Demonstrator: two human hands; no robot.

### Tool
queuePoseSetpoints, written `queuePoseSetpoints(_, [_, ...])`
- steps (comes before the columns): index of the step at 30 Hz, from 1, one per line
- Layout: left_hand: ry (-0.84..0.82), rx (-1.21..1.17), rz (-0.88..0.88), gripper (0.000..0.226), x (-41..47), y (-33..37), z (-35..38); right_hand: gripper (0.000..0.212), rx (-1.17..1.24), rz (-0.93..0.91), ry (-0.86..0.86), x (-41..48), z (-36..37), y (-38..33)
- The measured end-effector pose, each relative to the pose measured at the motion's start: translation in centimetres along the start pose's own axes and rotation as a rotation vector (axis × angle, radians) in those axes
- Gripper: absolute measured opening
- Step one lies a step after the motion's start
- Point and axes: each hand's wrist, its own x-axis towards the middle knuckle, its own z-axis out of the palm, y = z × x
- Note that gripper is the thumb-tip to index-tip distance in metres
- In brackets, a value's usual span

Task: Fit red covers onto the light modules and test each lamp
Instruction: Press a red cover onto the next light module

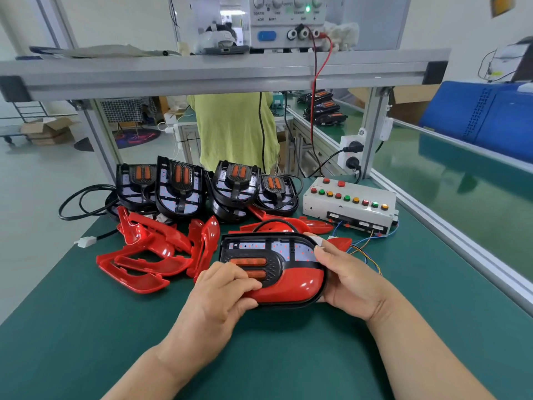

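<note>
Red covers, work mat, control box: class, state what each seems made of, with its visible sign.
Red covers: probably glossy moulded plastic; bright highlights on thin shells. Work mat: likely matte rubber or vinyl; dull even green. Control box: perhaps painted metal; scuffed off-white, crisp edges.

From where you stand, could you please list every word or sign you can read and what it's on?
"ON" and "OFF", faintly, on the power supply, above its blue switch.
"-" and "+", same panel, above the terminals.
Its knob labels: too blurred to read.
White tags on the button box: too small to read.
Light modules and red covers: none.
</note>
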Motion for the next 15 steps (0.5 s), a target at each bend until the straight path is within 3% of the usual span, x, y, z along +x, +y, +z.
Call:
queuePoseSetpoints(10, [-0.032,0.012,0.097,0.025,-0.3,0.5,-1.3,0.032,0.016,-0.015,0.026,0.2,-0.1,0.1])
queuePoseSetpoints(15, [-0.053,0.046,0.135,0.040,-0.2,0.9,-1.6,0.031,-0.013,-0.014,0.013,0.1,-0.1,0.1])
